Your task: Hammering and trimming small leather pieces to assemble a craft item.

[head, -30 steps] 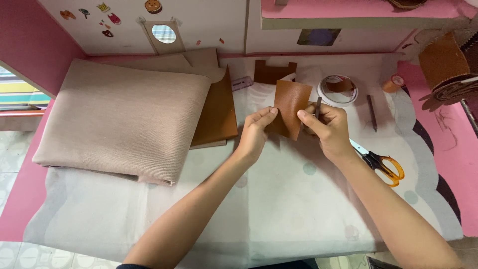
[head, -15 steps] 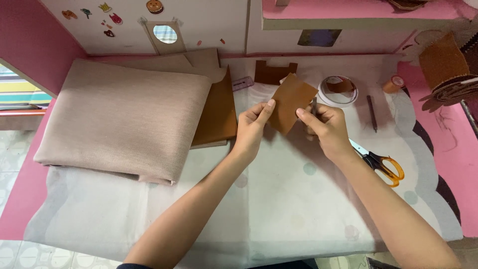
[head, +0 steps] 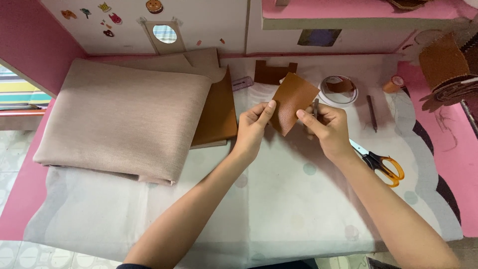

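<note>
Above the white cloth (head: 279, 199), your left hand (head: 252, 127) and right hand (head: 326, 127) both pinch the brown leather piece (head: 293, 102); your right also grips a thin dark tool (head: 316, 105).

brown leather piece (head: 293, 102), tilted (held aloft)

I look down on a pink tabletop (head: 455, 164) covered by a pale dotted cloth (head: 279, 209). Behind it stands a cream wall (head: 209, 20) with small stickers (head: 109, 17) and a pink shelf (head: 338, 10). Pale tiled floor (head: 12, 149) shows at left, though dimly. Light is soft and even.
</note>
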